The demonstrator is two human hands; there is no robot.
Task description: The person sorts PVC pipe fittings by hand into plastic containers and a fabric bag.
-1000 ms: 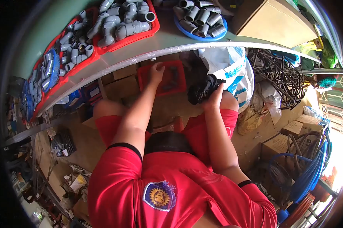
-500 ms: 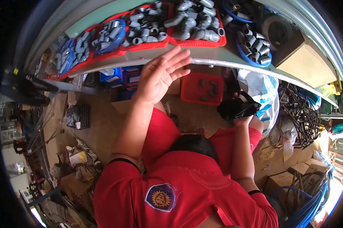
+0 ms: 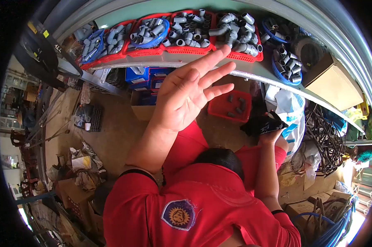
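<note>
My left hand [image 3: 186, 92] is raised in front of the shelf edge, palm toward me and fingers spread, holding nothing. Behind its fingertips, a red basket [image 3: 258, 52] of grey pipe elbows stands on the shelf. Low by my right knee, my right hand [image 3: 272, 136] is closed on a crumpled black bundle [image 3: 258, 124], which could be cloth or thin plastic. The bundle hides part of the fingers. Left of it on the floor is a red tray [image 3: 223, 111] with several small dark fittings inside.
More grey fittings fill a red basket [image 3: 206, 48], a blue basket [image 3: 166, 33] and another blue basket [image 3: 291, 80] along the shelf [image 3: 161, 64]. A cardboard box [image 3: 334, 78] sits at the right. A white plastic sack [image 3: 291, 105] stands beside my right knee.
My view has shifted, so the shelf and floor appear lower and further right. The left hand looks larger, its fingers more spread. My right hand still holds the black bundle.
</note>
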